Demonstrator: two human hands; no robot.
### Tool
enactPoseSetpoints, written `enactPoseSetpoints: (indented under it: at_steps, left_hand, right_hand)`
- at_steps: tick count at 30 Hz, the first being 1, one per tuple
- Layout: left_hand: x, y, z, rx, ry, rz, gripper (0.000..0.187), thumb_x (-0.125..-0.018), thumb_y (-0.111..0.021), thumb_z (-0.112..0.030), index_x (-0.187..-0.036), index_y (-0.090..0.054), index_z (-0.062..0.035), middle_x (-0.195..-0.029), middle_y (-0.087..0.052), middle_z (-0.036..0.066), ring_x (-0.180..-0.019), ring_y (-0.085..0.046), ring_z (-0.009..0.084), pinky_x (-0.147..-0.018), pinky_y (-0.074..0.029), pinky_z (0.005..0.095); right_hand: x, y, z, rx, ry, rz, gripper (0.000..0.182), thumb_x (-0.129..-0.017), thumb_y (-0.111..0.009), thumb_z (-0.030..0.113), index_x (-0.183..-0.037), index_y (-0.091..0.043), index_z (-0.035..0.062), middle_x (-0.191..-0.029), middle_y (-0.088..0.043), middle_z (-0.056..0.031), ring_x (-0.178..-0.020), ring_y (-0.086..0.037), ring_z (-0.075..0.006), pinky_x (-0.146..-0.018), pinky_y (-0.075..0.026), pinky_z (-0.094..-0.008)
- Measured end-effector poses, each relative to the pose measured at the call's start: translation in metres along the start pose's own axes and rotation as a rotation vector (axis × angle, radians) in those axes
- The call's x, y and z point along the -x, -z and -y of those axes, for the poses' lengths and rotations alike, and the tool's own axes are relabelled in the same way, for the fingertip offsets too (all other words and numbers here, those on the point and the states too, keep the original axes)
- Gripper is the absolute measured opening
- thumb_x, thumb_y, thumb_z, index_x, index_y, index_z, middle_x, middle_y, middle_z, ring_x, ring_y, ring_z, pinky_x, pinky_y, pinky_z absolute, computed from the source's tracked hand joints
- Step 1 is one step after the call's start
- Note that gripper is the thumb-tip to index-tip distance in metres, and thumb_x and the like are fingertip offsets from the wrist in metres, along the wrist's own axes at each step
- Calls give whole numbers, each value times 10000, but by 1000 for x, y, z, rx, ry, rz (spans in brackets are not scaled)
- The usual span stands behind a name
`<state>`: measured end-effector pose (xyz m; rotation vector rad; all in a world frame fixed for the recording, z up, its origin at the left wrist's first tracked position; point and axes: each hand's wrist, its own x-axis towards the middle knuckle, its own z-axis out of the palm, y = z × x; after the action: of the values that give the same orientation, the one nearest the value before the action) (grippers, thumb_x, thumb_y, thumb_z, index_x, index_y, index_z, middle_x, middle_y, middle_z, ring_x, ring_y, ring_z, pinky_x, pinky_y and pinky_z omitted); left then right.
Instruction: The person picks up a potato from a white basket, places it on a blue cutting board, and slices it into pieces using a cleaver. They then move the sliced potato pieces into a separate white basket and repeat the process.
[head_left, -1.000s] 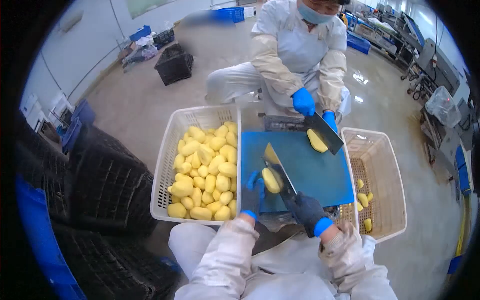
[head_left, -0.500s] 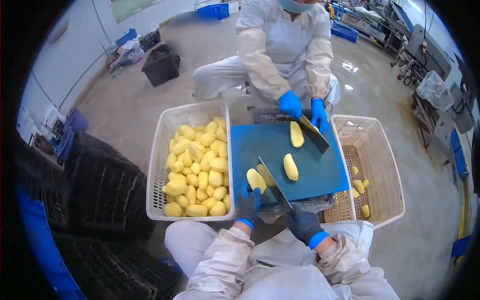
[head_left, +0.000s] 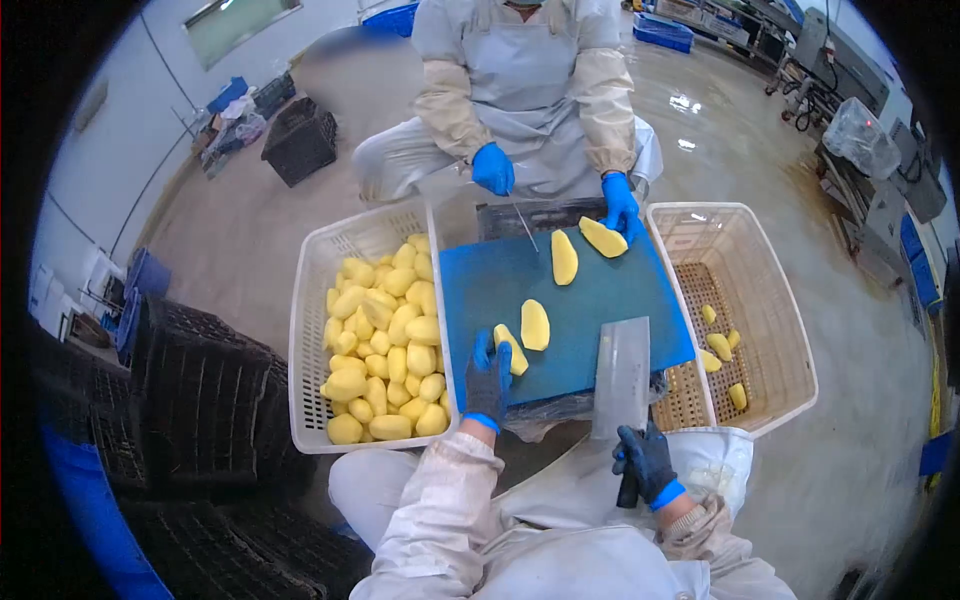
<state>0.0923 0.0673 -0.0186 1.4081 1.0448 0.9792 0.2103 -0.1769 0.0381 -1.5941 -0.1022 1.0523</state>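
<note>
My left hand (head_left: 487, 380), in a dark glove with blue fingertips, is at the lower left edge of the blue cutting board (head_left: 575, 300), its fingers against a potato piece (head_left: 510, 349). Another cut potato piece (head_left: 535, 325) lies just right of it. My right hand (head_left: 647, 462) is wrapped round the handle of a wide cleaver (head_left: 622, 375), whose blade lies flat-side up over the board's lower right edge. A co-worker's blue-gloved hand (head_left: 493, 169) holds a knife, and the other (head_left: 620, 204) touches a potato piece (head_left: 603, 237). One more piece (head_left: 565, 258) lies beside it.
A white crate (head_left: 303, 330) full of peeled potatoes stands left of the board. At the right is a white crate (head_left: 780, 290) with several potato pieces inside. The co-worker (head_left: 520, 80) sits opposite. Black crates (head_left: 200, 390) stand at the far left.
My right hand has moved right and down with the cleaver, away from my left hand. The co-worker's hands have moved apart, with the knife now at the left. The view has shifted slightly.
</note>
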Motion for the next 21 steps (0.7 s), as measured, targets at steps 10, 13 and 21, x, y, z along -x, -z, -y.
enactPoseSetpoints:
  at_steps: [10, 13, 21]
  left_hand:
    - [-40, -40, 5, -932, -278, 289, 668, -805, -558, -455, -1362, -322, -170, -1334, -338, 253, -1171, -400, 405, -987, -319, 461]
    - [-10, -55, -39, -848, -172, 245, 682, -756, -609, -413, -1356, -339, -231, -1374, -268, 252, -1235, -304, 425, -1026, -255, 472]
    - [24, -140, -82, -390, -501, 516, 573, -731, -613, -258, -1262, -453, -114, -1326, -349, 241, -1253, -297, 400, -1042, -249, 456]
  right_hand:
    - [-59, -42, -8, -9, -168, 358, 244, -846, -585, 237, -960, -508, 35, -706, -544, -69, -534, -543, -158, -479, -476, -291]
    - [-48, -47, -2, -58, -173, 450, 233, -851, -579, 227, -962, -506, 35, -701, -535, -59, -526, -534, -153, -477, -475, -289]
    - [2, -2, -18, -554, -49, 205, 194, -902, -493, 251, -776, -501, 104, -591, -462, 14, -476, -469, -98, -431, -442, -261]
